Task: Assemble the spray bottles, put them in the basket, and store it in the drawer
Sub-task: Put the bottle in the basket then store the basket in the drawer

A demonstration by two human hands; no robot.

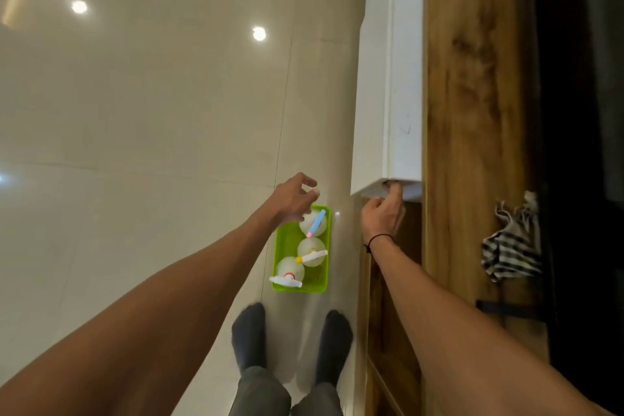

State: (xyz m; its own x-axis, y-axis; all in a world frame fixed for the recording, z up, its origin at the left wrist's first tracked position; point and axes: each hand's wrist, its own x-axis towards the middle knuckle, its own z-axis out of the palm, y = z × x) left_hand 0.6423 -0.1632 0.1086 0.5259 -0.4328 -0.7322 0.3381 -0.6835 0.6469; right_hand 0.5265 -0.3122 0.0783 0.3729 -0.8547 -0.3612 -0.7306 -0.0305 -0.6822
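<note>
The person's right hand point(383, 213) gripped the near lower edge of the white drawer front point(388, 78), fingers hooked under it. The left hand point(293, 199) hung slack, loosely curled and holding nothing, just above the far end of the green basket point(283, 246). Below that hand, on the tiled floor point(152, 128), the basket held three assembled spray bottles point(312, 252) standing upright.

Looks like a home: glossy pale floor tiles point(152, 145) mirroring ceiling lights, a wood-grain cabinet point(472, 111) with a white drawer front point(388, 78), a striped cloth point(511, 246) on top, and socked feet point(250, 334) on the floor.
</note>
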